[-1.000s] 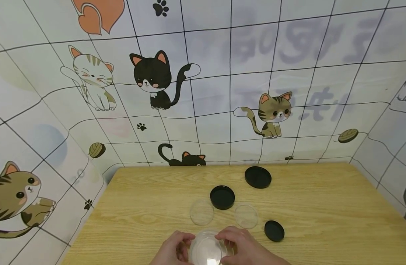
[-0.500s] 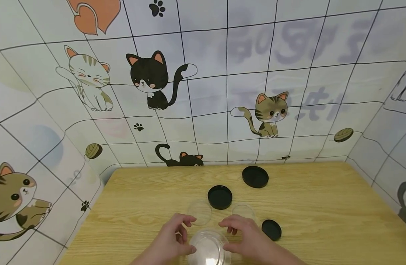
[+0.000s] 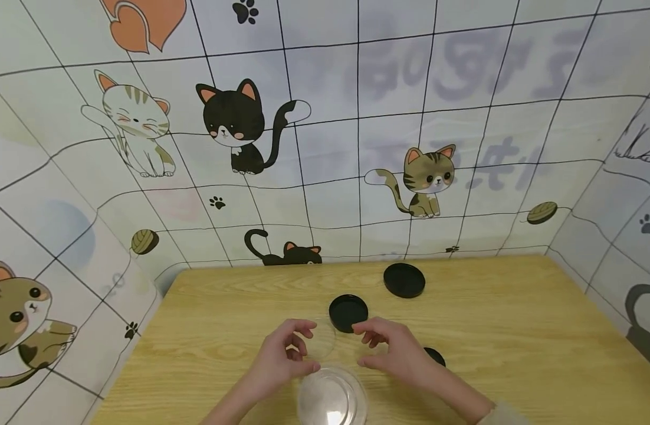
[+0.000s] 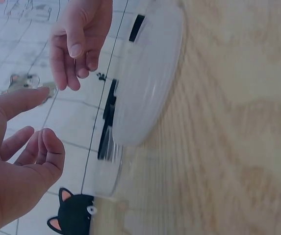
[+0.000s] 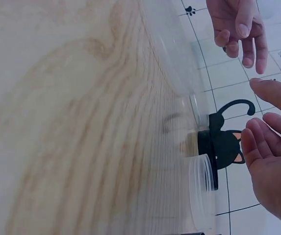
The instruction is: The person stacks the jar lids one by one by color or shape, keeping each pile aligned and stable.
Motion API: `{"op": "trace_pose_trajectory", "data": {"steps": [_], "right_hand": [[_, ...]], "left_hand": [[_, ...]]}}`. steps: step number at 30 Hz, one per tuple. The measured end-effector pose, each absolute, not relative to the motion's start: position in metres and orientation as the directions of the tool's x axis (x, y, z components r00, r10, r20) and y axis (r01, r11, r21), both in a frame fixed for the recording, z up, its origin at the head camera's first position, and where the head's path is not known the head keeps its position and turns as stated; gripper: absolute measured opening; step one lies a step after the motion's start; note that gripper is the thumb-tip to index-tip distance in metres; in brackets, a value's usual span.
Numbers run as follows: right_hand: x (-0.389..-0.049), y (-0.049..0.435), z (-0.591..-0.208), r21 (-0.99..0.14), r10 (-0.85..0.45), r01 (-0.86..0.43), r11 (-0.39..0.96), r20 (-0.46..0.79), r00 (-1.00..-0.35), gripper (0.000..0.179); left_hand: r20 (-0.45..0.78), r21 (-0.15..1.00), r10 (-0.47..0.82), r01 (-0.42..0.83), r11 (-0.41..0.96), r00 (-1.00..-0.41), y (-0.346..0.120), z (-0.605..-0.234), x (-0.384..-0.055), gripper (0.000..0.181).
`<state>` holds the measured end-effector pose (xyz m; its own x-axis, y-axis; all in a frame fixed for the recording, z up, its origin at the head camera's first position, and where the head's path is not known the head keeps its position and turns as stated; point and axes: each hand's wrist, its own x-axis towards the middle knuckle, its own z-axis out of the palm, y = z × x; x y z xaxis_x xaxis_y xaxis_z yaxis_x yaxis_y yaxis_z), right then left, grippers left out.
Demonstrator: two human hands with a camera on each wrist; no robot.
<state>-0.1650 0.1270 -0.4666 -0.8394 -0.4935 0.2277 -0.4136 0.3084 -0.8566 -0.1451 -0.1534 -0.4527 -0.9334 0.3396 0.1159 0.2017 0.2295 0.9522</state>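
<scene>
A clear, round, shallow plastic dish [image 3: 332, 407] with stepped rings lies at the table's near edge, between my forearms. My left hand [image 3: 279, 358] hovers past its far left side, fingers loosely bent around nothing. Opposite it, my right hand [image 3: 398, 353] hangs in the air with thumb and fingers apart, also holding nothing. In the left wrist view the dish [image 4: 152, 73] rests on the wood, apart from both hands. A smaller clear round dish [image 3: 323, 342] lies just beyond my left fingertips. Another clear dish [image 5: 201, 191] shows below my right hand in the right wrist view.
Several black round lids lie on the wooden table [image 3: 224, 319]: one in the middle [image 3: 348, 313], a larger lid [image 3: 404, 280] near the back edge, and a small lid [image 3: 435, 356] partly hidden by my right wrist. A cat-print cloth wall [image 3: 335, 147] stands behind.
Both hands have let go of the large clear dish and moved up and away from it, toward the back. My right hand now covers the right-hand small clear dish.
</scene>
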Motion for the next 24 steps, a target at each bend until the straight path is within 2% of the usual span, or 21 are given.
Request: {"op": "trace_pose_trajectory", "data": {"steps": [5,12,24], "right_hand": [[-0.179,0.114,-0.474,-0.905,-0.492,-0.324,0.275,0.157,-0.856,0.043],[-0.185,0.096,-0.482,-0.886,-0.487,-0.333,0.322,0.147,-0.861,0.040],[-0.188,0.080,-0.490,-0.842,-0.489,-0.342,0.417,0.109,-0.866,0.044]], "left_hand": [[0.052,0.966,0.291,0.122,0.230,-0.955,-0.164,-0.463,-0.164,0.059],[0.016,0.967,0.272,0.085,0.242,-0.962,-0.178,-0.472,-0.179,0.065],[-0.046,0.969,0.321,0.036,0.245,-0.946,-0.192,-0.491,-0.191,0.072]]}}
